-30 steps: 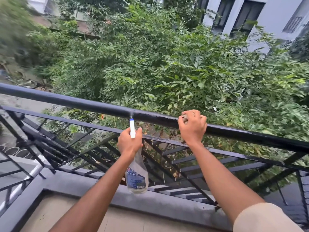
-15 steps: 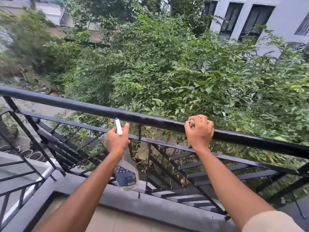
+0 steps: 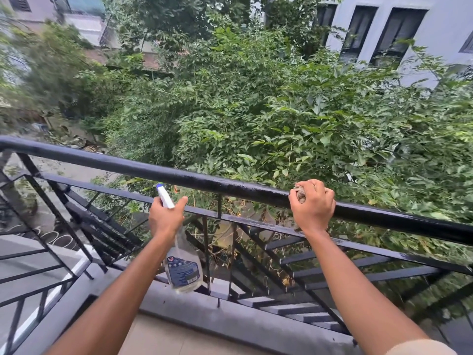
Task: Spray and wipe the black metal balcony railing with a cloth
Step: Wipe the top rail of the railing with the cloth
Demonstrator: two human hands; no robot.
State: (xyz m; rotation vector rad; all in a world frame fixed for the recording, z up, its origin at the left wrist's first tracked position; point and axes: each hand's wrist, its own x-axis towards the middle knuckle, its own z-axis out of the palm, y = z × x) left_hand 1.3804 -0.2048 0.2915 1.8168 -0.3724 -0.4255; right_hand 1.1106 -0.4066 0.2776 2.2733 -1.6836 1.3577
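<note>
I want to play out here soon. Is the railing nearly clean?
Not yet. The top rail looks wet and shiny near the middle, so that bit seems sprayed. The right hand holds a cloth on it, ready to wipe, and the left hand holds the spray bottle. The lower bars look dusty and seem untouched.

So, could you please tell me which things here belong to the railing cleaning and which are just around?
Job: black railing; spray bottle, held by the left hand; cloth, gripped by the right hand against the railing.
Just around: trees; white building; grey ledge under the railing.
</note>
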